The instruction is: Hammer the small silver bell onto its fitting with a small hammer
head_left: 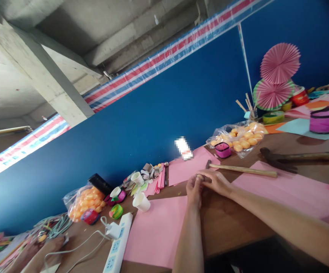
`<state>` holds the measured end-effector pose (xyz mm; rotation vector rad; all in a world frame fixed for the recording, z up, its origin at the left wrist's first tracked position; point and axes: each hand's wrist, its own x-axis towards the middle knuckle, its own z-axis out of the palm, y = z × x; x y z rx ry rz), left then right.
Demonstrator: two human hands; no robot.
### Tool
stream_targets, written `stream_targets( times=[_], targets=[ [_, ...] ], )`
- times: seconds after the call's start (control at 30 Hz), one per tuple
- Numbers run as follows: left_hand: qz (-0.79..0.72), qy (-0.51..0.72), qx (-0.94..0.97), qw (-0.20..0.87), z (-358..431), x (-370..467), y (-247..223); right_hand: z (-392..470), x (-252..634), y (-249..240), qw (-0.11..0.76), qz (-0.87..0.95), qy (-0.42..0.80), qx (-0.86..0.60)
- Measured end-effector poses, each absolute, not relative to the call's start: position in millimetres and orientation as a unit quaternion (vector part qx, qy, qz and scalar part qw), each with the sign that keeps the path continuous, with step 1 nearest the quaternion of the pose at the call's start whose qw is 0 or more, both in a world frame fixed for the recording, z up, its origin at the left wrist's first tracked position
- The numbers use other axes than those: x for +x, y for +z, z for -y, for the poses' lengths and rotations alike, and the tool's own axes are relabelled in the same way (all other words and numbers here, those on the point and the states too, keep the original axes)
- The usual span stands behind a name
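Note:
My left hand (194,190) and my right hand (217,182) meet over the brown table (223,216). Both have their fingers bent and pressed together around something small and pale that I cannot make out. Just beyond my right hand lies a small hammer (245,170) with a wooden handle, partly on pink paper (191,165). Another pink sheet (155,233) is left of my left forearm, with a white paper cup (141,202) at its far edge. A larger pink sheet (292,193) lies beyond my right forearm.
A power strip (117,244) with a charger (113,230) stands left. Bags of orange balls (86,203) and orange egg shapes (245,140) lie along the blue wall (164,113). A big hammer (309,156) is right. Another person's hands (43,248) work at far left.

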<state>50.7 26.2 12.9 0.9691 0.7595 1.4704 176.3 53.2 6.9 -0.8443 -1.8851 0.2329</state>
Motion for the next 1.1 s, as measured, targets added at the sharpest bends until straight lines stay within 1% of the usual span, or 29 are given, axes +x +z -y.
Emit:
stream_targets(
  times=[0.4, 0.67, 0.97, 1.1],
  targets=[
    [-0.332, 0.623, 0.421, 0.57, -29.6, 49.9, 9.1, -54.0, 175.4, 5.6, 0.509, 0.783, 0.092, -0.345],
    [-0.357, 0.64, 0.399, 0.551, -28.8, 50.4, 9.2, -54.9, 175.1, 4.1, 0.509, 0.787, 0.079, -0.339],
    [-0.322, 0.639, 0.406, 0.569, -30.9, 48.8, 6.3, -55.1, 176.0, 3.7, 0.508, 0.783, 0.09, -0.346],
    [-0.343, 0.636, 0.418, 0.55, -31.0, 49.2, 6.3, -55.8, 175.1, 3.8, 0.514, 0.78, 0.083, -0.348]
  ],
)
